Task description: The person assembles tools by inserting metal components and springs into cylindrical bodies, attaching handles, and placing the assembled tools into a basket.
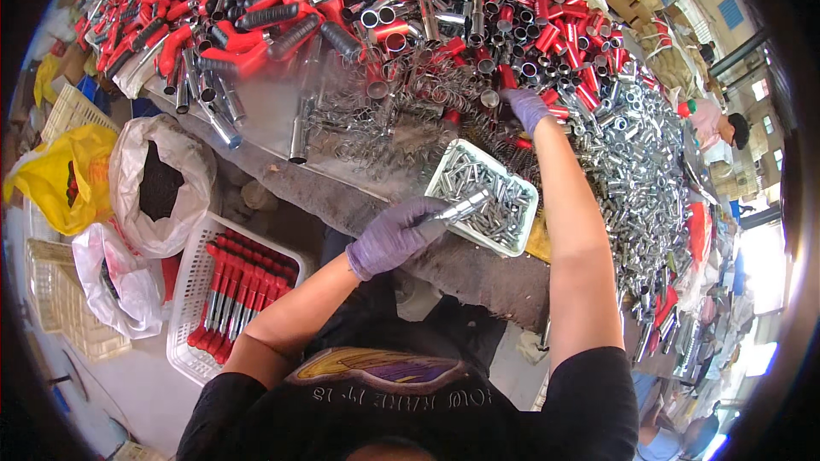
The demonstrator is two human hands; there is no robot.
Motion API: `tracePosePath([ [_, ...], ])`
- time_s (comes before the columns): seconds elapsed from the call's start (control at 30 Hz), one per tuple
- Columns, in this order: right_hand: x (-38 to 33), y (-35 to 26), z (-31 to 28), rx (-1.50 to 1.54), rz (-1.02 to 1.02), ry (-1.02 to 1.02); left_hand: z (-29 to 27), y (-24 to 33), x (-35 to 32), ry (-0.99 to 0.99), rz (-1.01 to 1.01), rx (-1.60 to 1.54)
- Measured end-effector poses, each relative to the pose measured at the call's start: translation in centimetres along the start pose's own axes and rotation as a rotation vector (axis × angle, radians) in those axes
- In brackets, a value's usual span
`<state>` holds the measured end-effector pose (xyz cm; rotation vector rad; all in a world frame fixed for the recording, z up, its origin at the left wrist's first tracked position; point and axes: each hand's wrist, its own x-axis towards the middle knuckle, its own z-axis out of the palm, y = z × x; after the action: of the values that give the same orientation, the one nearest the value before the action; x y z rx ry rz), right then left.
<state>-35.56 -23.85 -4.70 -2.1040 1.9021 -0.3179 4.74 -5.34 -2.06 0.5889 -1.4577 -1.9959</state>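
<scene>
My left hand [391, 241], in a purple glove, is closed around a shiny chrome metal tube [465, 207]. The tube's far end overlaps a pale plastic tray [534, 209] that holds many small metal pins [504, 205]. Farther off, my right hand [527, 111], also gloved in purple, reaches into the heap on the bench. It is beside loose coil springs [418, 107] and red tubular sleeves [589, 96]. Its fingertips are partly hidden among the parts, so whether they grip anything does not show.
Red-and-black handles [290, 30] are heaped at the far left, and small chrome parts [636, 171] pile up on the right. Below the bench edge [342, 209], a white basket [190, 307] holds red-handled tools. White sacks [184, 141] and a yellow bag [73, 175] stand to the left.
</scene>
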Motion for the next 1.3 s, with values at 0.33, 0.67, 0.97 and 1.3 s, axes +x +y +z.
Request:
tracePosePath([
  [0.33, -0.3, -9.5, -1.2, 0.691, 0.626, 0.121, 0.0, 0.1, -0.4, 0.045, -0.009, 0.036],
  [0.67, -7.3, -11.5, -8.1, 0.648, 0.326, 0.374, 0.1, 0.3, -0.4, 0.068, -0.096, -0.056],
  [0.97, -11.2, -11.8, -10.0, 0.926, 0.229, 0.481, 0.5, 1.0, -1.2, 0.107, -0.122, -0.044],
  [1.3, -10.1, -14.0, -6.2, -0.296, 0.232, -0.003, 0.6, 0.5, -0.8, 0.067, -0.099, 0.020],
])
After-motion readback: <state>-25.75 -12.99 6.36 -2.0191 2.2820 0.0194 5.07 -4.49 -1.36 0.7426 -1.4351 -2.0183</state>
